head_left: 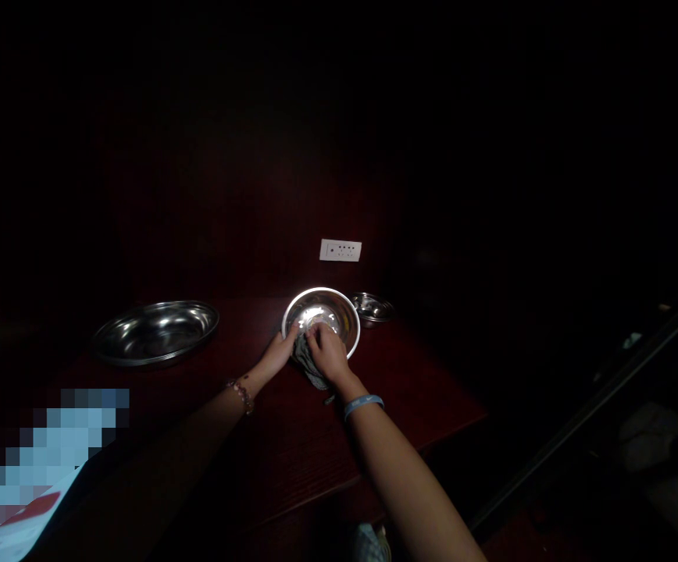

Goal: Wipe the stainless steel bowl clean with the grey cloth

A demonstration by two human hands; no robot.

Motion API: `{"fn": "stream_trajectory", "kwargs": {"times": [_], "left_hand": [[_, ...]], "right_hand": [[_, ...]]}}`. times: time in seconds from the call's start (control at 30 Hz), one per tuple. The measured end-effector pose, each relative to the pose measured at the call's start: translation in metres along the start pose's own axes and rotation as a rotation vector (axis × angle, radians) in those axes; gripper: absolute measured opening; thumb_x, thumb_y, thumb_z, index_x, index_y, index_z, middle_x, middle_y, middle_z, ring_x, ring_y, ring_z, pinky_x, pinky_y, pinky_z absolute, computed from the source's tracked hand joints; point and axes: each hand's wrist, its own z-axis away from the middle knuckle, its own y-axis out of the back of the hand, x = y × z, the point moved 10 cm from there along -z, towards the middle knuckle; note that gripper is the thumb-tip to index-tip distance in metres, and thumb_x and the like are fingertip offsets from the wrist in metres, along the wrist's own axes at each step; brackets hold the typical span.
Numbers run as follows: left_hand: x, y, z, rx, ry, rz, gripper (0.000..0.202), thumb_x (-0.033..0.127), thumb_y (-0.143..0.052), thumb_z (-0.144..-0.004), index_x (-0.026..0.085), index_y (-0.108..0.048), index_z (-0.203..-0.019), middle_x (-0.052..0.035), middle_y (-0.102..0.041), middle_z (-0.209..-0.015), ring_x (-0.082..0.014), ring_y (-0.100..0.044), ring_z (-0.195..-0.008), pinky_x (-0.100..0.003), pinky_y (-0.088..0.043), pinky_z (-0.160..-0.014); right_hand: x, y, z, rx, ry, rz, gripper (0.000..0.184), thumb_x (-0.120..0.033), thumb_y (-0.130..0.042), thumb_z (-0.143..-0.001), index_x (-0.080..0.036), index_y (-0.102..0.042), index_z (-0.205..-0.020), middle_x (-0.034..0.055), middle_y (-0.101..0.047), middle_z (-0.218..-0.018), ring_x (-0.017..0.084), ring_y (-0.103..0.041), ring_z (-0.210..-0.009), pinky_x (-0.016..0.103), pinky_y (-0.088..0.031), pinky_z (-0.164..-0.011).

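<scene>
A shiny steel bowl point(347, 320) is tilted toward me above a dark red table. My left hand point(279, 353) is closed on its left rim, with the thumb over the edge. A grey-green cloth point(308, 365) hangs over the bowl's near edge. My right hand point(328, 353) reaches over that edge into the bowl, its fingers bunched on the cloth. Part of the cloth is hidden beneath the right hand. Bright reflections show on the bowl's inner wall.
A wide steel basin point(157, 336) rests on the table point(292, 453) at left. Behind the bowl, to its right, sits a smaller steel dish point(374, 307). A white socket plate point(340, 250) is on the wall. The surroundings are very dark.
</scene>
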Motion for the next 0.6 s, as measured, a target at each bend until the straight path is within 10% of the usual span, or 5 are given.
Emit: {"fn": "stream_trajectory", "kwargs": {"times": [0.6], "left_hand": [[0.0028,-0.0021,0.0002,-0.014,-0.015,0.025,0.048,0.053,-0.054,-0.084,0.012,-0.067,-0.103,-0.0147,-0.077,-0.105,-0.0326,-0.064,-0.117,-0.042,-0.044,-0.106]], "right_hand": [[-0.002,0.003,0.0014,0.002,-0.013,0.003,0.017,-0.032,-0.045,-0.096,-0.022,-0.058,-0.094,0.0074,-0.067,-0.094,0.02,-0.062,-0.088,0.035,-0.05,-0.08]]}}
